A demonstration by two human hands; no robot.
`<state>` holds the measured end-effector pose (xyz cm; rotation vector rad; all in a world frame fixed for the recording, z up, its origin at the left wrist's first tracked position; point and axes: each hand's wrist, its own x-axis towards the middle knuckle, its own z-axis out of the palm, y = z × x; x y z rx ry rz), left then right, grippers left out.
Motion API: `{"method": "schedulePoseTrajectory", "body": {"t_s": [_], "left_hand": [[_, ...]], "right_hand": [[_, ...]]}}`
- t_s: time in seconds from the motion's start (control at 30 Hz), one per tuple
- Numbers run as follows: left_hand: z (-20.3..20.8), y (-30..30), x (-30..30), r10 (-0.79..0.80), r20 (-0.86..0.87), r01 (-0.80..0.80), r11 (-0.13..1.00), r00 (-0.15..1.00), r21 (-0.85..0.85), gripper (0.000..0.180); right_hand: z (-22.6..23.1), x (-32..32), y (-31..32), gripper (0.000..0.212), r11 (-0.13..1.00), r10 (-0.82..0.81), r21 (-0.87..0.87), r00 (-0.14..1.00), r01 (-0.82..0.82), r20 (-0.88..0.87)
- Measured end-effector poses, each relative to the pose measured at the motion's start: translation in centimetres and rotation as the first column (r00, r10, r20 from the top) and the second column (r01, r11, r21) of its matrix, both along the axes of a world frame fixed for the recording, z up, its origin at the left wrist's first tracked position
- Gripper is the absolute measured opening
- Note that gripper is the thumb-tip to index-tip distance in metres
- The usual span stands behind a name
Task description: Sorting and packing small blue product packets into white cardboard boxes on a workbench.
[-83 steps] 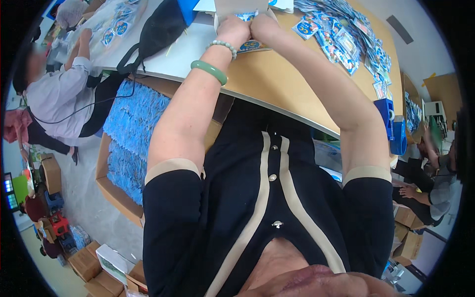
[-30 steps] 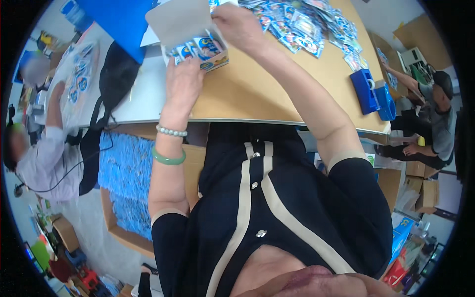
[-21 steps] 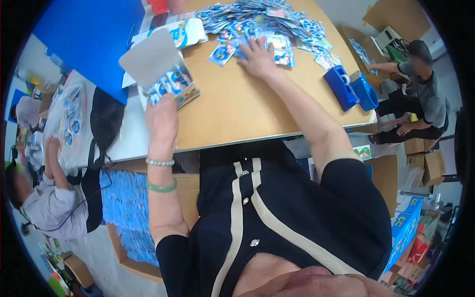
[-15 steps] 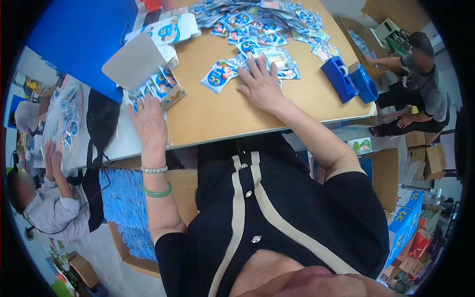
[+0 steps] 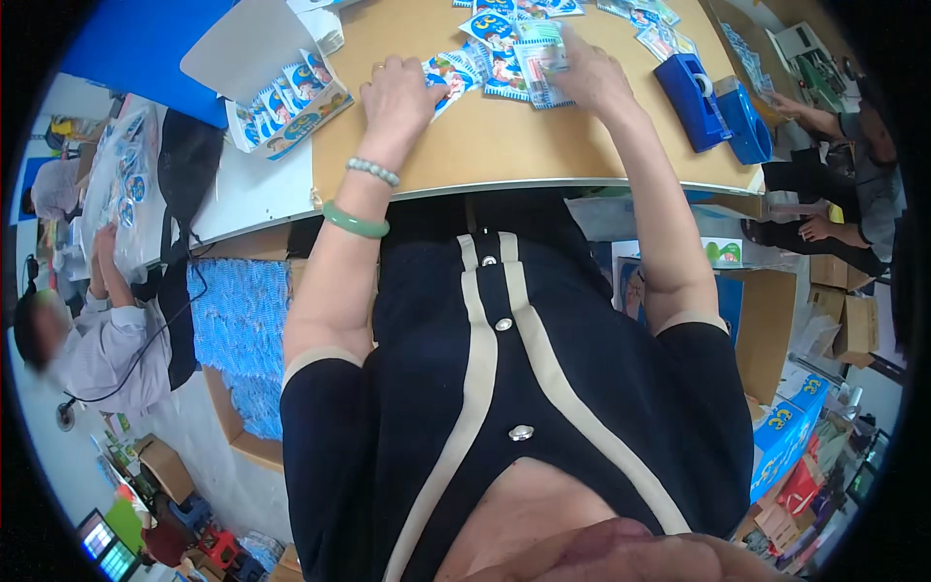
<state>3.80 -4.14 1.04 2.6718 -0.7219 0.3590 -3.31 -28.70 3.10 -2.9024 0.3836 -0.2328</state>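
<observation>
My left hand (image 5: 398, 105) is over the tabletop, fingers bent a little and thumb apart. Its thumb side is against the left end of a small blue-and-white sachet (image 5: 453, 74). My right hand (image 5: 596, 80) is at the right edge of a sachet with a clear face (image 5: 539, 70); motion smears its fingers, so its grip is hard to read. Between the hands, more printed sachets (image 5: 490, 29) overlap loosely. To the left, an open carton (image 5: 308, 126) with a raised white flap holds a row of sachets.
Two blue tape dispensers (image 5: 693, 105) stand at the table's right. The table's front edge (image 5: 543, 184) runs before me. Below left, a cardboard box holds blue packets (image 5: 238, 320). One co-worker (image 5: 107, 339) sits at the left, another (image 5: 863, 175) at the right.
My left hand has left the carton's sachets and moved right to the loose sachets. My right hand has shifted right. The view has tilted, so the far pile is mostly out of the picture.
</observation>
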Motion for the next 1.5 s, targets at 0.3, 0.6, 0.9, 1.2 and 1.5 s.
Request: {"method": "schedulePoseTrajectory", "body": {"t_s": [0.3,0.6,0.9,1.2,1.5], "left_hand": [[-0.6,1.3,0.8,-0.034,-0.525,-0.191,0.910,0.851,-0.368,0.035],[0.7,2.7,-1.9,0.160,-0.103,-0.176,0.968,0.982,-0.179,0.032],[0.3,0.8,-5.9,-0.532,-0.460,-0.413,0.213,0.710,-0.885,0.028],[-0.8,4.6,-5.4,-0.605,-0.486,-0.525,0.128,0.631,-0.841,0.030],[-2.5,6.4,-4.0,-0.668,-0.550,-0.674,0.097,0.502,-0.732,0.030]], "right_hand": [[-0.2,-4.5,-2.2,0.045,0.980,-0.179,0.101,0.983,0.174,0.037],[-0.4,-7.7,-2.5,0.022,0.947,-0.109,0.297,0.992,0.125,-0.068],[-2.3,-3.6,9.0,0.013,-0.028,-0.161,0.983,0.971,-0.184,0.177],[-2.0,3.9,11.6,0.017,0.753,0.203,0.509,0.883,-0.417,0.422],[1.6,4.9,10.7,0.026,0.953,0.303,-0.006,0.953,-0.304,-0.013]]}}
